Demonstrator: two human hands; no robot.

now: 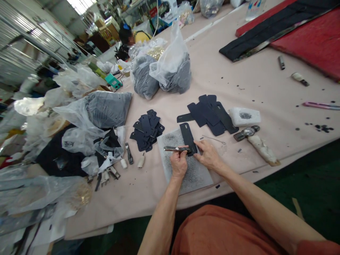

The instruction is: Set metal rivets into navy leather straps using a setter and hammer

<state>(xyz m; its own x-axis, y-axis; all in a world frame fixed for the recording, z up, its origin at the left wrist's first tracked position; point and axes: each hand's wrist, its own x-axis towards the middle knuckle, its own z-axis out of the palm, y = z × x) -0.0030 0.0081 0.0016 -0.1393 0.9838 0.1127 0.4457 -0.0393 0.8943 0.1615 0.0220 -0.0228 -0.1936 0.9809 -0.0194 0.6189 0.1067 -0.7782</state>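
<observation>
My left hand (179,164) is closed around a bar-shaped metal punch (174,149), held roughly level with its right end over the lower part of a dark flat strip (187,134). The strip has a small slot near its top and lies on a white board (172,166) speckled with black. My right hand (209,154) is open at the strip's right edge, index finger and thumb apart and touching it. Right of the board are a thin metal pick (214,139), a hammer (247,132) with a wrapped handle (262,150), and a white block (244,117) with a dark smudge.
Dark cut pieces lie in a left pile (147,130) and a right pile (208,113). Filled plastic bags (174,69) stand behind. Several small tools (129,153) lie at left. A pink pen-like tool (320,105) and red sheet (310,42) are at right. Another person (142,36) is far back.
</observation>
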